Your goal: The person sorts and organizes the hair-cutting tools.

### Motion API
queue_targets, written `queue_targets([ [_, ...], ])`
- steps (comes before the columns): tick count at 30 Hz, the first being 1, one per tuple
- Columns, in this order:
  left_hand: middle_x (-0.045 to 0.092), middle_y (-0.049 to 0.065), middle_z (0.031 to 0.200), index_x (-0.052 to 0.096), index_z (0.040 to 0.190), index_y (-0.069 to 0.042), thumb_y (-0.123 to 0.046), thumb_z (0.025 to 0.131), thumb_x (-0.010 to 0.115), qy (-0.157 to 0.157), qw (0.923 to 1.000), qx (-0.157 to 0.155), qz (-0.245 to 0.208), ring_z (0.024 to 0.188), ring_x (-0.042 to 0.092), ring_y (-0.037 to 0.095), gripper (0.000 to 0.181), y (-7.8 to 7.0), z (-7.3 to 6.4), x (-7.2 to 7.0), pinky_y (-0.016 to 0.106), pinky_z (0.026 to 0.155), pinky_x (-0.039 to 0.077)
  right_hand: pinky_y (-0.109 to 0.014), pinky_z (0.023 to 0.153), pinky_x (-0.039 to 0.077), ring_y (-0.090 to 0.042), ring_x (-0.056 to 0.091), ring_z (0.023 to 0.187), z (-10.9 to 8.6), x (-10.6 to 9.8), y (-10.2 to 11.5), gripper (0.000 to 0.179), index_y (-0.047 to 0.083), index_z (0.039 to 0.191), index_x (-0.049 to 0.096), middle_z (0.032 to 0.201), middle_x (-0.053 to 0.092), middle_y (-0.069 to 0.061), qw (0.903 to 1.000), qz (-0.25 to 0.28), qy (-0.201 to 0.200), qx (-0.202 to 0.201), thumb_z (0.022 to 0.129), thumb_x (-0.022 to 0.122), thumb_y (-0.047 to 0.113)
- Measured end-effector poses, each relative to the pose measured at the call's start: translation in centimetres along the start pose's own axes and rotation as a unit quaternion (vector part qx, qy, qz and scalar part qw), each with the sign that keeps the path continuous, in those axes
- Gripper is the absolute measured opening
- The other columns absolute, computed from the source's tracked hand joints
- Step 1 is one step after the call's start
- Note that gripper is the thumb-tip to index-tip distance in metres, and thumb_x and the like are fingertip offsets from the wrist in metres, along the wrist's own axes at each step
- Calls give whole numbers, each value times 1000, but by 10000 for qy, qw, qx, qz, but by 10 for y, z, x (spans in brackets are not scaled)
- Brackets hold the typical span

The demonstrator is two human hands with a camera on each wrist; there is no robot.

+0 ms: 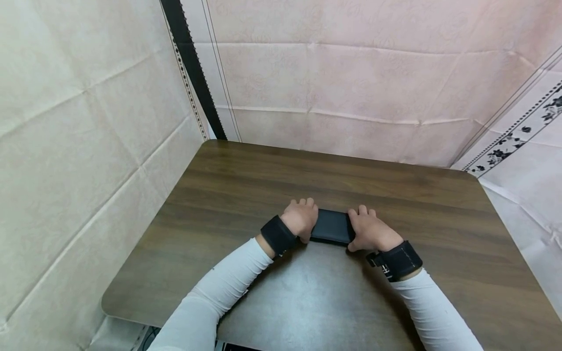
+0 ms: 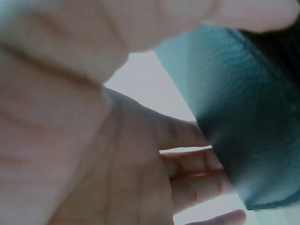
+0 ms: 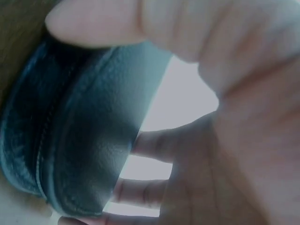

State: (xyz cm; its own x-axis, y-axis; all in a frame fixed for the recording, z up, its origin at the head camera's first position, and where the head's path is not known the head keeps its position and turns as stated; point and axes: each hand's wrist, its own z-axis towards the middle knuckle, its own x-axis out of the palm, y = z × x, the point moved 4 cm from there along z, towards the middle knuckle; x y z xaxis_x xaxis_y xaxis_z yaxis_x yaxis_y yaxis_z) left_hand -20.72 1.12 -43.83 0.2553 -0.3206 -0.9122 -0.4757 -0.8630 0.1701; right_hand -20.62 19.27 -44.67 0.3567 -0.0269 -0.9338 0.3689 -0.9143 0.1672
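A black leather wallet (image 1: 332, 227) with stitched edges lies near the middle of the wooden table, between both hands. My left hand (image 1: 301, 219) grips its left end, the thumb along the near edge and the fingers toward the far side. At the opposite end, my right hand (image 1: 373, 230) holds it in the same way. In the left wrist view, the grained cover of the wallet (image 2: 248, 108) fills the right side beside thumb and fingers. The right wrist view shows the wallet's (image 3: 93, 131) layered, rounded edge below the thumb.
The wooden table (image 1: 210, 190) has rounded corners and reaches past both arms. Pale creased sheets (image 1: 351, 83) hang behind it and to the sides, with a black strip (image 1: 193, 68) at the back left corner. Dark cables (image 1: 151, 336) show below the front left edge.
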Motion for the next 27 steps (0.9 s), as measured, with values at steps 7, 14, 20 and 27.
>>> queue_targets([
  [7,43,9,151,33,161,-12,-53,89,78,-193,9969,717,-264,136,46,24,94,-5,9,2,42,112,42,-54,92,50,-44,47,114,2,2,2,93,-4,146,43,132,45,-29,10000,-36,-28,64,74,92,31],
  [14,48,9,148,38,159,-11,-53,86,80,-399,9952,878,-161,131,51,24,94,-4,15,0,44,106,48,-52,88,50,-41,49,108,3,-2,-4,90,-1,142,47,127,48,-26,9999,-46,-154,-64,72,92,32],
  [20,46,10,154,36,161,-10,-51,87,80,-598,9930,963,-330,136,50,25,95,1,22,1,45,108,48,-54,90,51,-43,49,113,9,-2,-12,94,-2,148,44,132,47,-28,9995,23,-294,-143,74,90,33],
  [27,46,10,156,34,162,-11,-51,89,78,-804,9912,969,-408,139,51,25,94,9,32,3,45,110,47,-57,94,49,-45,45,121,14,-4,-25,98,-1,158,36,142,42,-31,9985,280,-381,-291,80,86,30],
])
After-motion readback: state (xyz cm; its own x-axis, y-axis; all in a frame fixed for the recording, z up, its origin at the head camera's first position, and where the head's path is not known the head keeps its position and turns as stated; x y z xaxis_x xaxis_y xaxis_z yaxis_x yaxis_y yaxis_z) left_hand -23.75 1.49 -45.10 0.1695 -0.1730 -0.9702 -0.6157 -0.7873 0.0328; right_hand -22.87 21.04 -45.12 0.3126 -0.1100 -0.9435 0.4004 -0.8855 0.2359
